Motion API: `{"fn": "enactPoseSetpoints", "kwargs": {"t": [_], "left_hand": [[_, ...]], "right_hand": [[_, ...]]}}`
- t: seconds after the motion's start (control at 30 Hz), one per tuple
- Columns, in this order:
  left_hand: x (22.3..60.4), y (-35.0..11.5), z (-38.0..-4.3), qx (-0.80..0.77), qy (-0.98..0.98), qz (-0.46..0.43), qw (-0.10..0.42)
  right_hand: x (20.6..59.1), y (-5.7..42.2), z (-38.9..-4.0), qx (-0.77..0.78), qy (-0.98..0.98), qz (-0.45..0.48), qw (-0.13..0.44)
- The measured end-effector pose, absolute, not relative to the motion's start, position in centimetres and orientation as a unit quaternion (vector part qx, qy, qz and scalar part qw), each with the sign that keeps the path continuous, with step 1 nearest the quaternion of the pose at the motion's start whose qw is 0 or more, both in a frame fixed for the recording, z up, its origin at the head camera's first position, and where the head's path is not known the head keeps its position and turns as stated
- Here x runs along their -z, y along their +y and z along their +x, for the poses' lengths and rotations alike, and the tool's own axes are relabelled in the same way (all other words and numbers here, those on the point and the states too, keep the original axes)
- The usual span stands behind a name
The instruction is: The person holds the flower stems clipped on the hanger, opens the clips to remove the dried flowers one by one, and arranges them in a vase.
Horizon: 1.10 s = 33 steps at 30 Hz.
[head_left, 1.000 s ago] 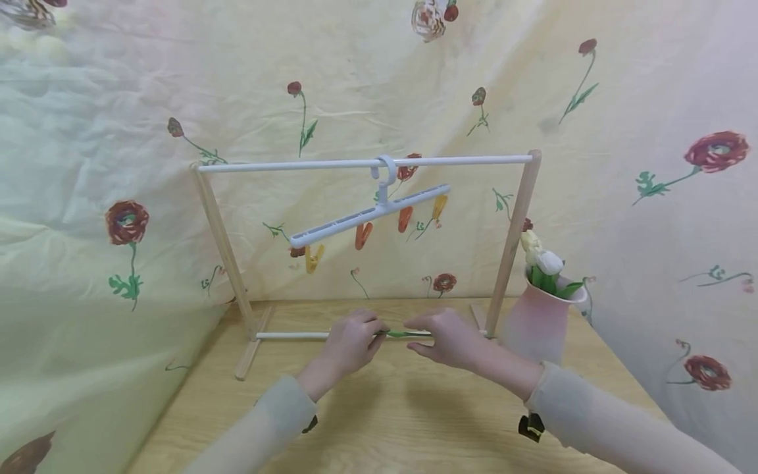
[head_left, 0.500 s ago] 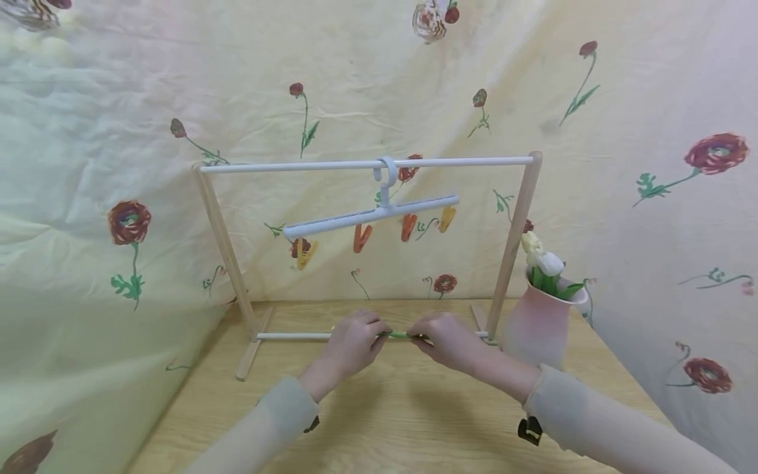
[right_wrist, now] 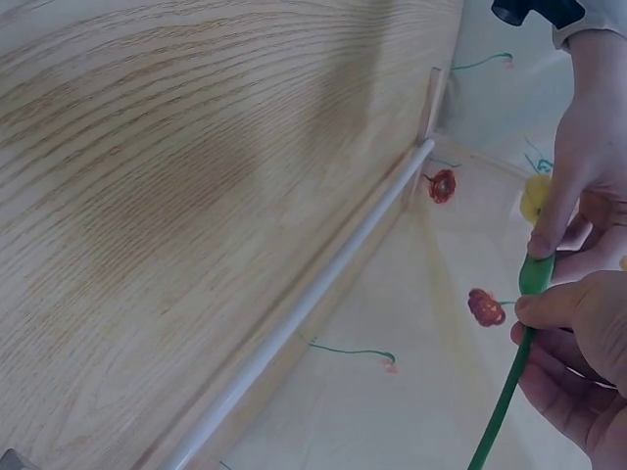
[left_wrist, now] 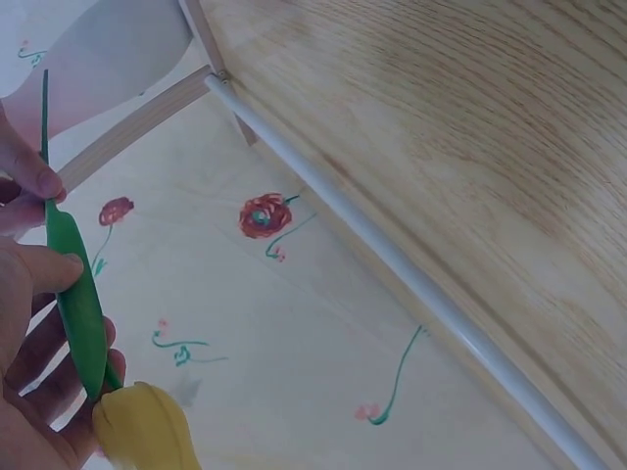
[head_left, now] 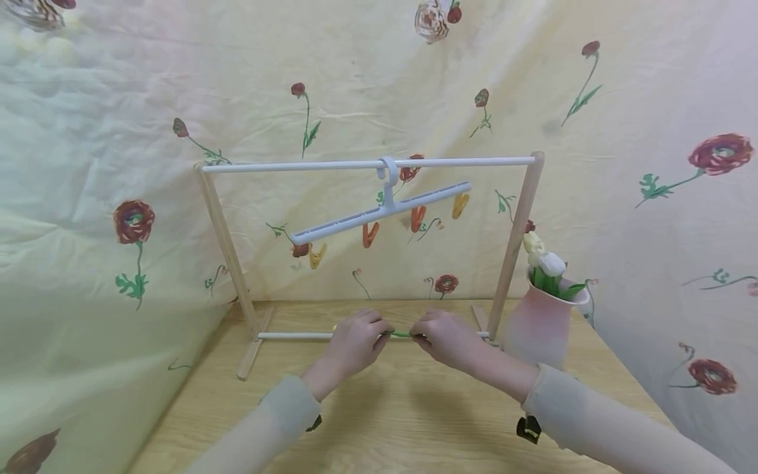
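Observation:
A yellow tulip [left_wrist: 147, 426] with a green leaf [left_wrist: 80, 304] and a long stem [right_wrist: 500, 421] is held between both hands, in front of the rack's low bar. My left hand [head_left: 355, 339] grips it close to the bloom, thumb on the leaf. A short way along, my right hand [head_left: 447, 337] pinches the stem with thumb and fingers. In the head view the hands hide most of the flower, and only a green stretch shows between them.
Behind stands a rack with wooden posts [head_left: 516, 247] and a white top rod [head_left: 296, 166]. A pale hanger [head_left: 355, 220] with orange and yellow clips dangles from it. To the right, a pink vase [head_left: 539, 326] holds white tulips [head_left: 553, 264]. All stand on a wooden table [head_left: 403, 421].
My right fingers were spread around the stem a second ago and now pinch it. The left hand has kept its grip. The hanger swings and tilts on its rod.

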<state>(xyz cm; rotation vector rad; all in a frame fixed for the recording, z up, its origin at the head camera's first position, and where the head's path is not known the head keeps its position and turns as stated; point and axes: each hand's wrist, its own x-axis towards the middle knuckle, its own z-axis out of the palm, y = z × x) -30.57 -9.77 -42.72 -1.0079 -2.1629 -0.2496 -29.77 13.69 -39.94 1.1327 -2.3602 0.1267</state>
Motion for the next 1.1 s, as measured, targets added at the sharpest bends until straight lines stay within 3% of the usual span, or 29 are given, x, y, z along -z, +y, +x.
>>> {"fn": "enactPoseSetpoints", "kwargs": {"t": [0.23,0.53,0.9,1.1], "left_hand": [[42.4,-9.5,-30.5,0.110,-0.838,-0.389,0.367],[41.2,-8.9,-30.2,0.129,-0.813,-0.393,0.410],[41.1,-8.2,-29.9,0.156,-0.809,-0.405,0.395],[41.2,-7.9,-29.7,0.163,-0.809,-0.400,0.399]], "right_hand": [[39.7,13.9,-29.8,-0.050,-0.864,0.419,0.276],[38.8,14.5,-30.2,-0.027,-0.873,0.384,0.299],[38.1,16.5,-32.0,-0.058,-0.875,0.357,0.321],[36.6,17.3,-32.4,-0.074,-0.851,0.363,0.372]]}}
